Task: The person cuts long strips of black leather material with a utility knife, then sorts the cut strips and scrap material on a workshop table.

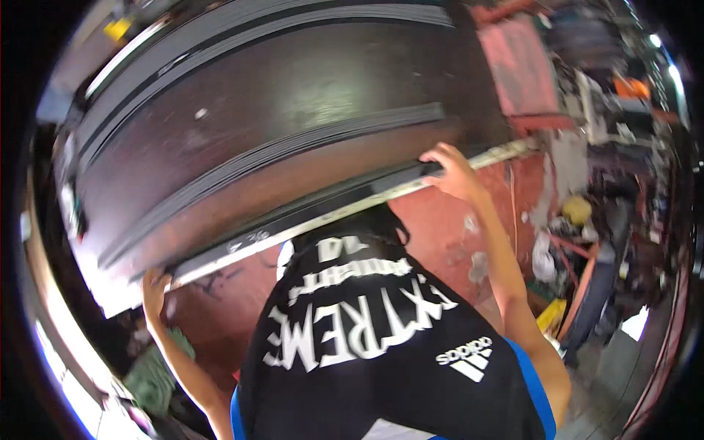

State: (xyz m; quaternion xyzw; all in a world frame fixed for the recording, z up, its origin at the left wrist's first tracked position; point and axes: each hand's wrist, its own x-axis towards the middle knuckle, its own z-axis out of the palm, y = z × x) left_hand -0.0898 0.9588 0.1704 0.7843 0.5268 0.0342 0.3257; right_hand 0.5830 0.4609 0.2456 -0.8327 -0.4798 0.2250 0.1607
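A long, flat black strip (330, 204) lies along the near edge of a wide dark brown tabletop (308, 88), with small whitish marks toward its left part. My right hand (453, 174) curls its thumb and fingers around the strip near its right end. At the opposite end, my left hand (154, 287) grips the strip's left part, its fingers partly hidden. Beyond it, a stack of thin dark strips (293, 147) stretches across the brown surface. Another such stack (293, 28) lies along the far side.
Under the tabletop's pale front edge (491, 155) is a worn red panel (440, 235). A reddish board (517, 66) stands at the far right. Cluttered goods, including a yellow item (576, 210), fill the right side. Green cloth (158, 374) lies at lower left.
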